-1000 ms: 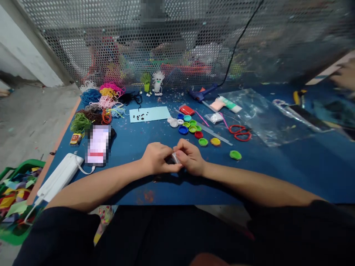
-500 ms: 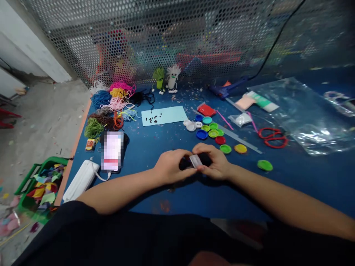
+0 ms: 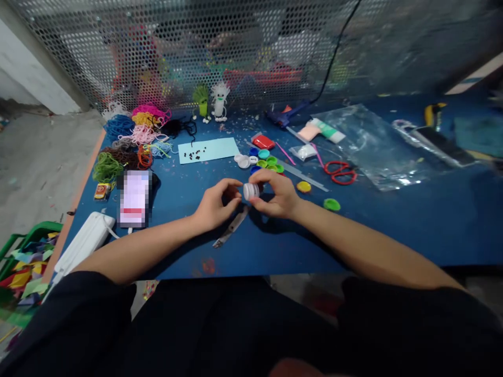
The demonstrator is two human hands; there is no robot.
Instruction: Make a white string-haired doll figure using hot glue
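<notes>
Between finger and thumb of my right hand (image 3: 277, 195) is a small white ribbed cylinder (image 3: 250, 191), perhaps caps put together. My left hand (image 3: 217, 203) curves just beside it, thumb and fingers apart, with nothing visible in them. Below the hands a narrow grey strip (image 3: 231, 228) with a dark end lies on the blue table. Several coloured bottle caps (image 3: 264, 154) sit behind my right hand, next to white caps (image 3: 243, 161). A yellow cap (image 3: 304, 187) and a green cap (image 3: 332, 204) lie to its right.
Yarn bundles (image 3: 141, 133), a phone (image 3: 134, 201) and a white power bank (image 3: 83, 241) stand left. Behind are a light-blue card (image 3: 214, 150) with black bits and two small figures (image 3: 219, 102). Red scissors (image 3: 340, 173), a glue gun (image 3: 286, 116) and a plastic bag (image 3: 377, 152) lie right.
My hands have drawn apart; the white cylinder now shows in my right hand. The grey strip has come into sight below them. The view has shifted right.
</notes>
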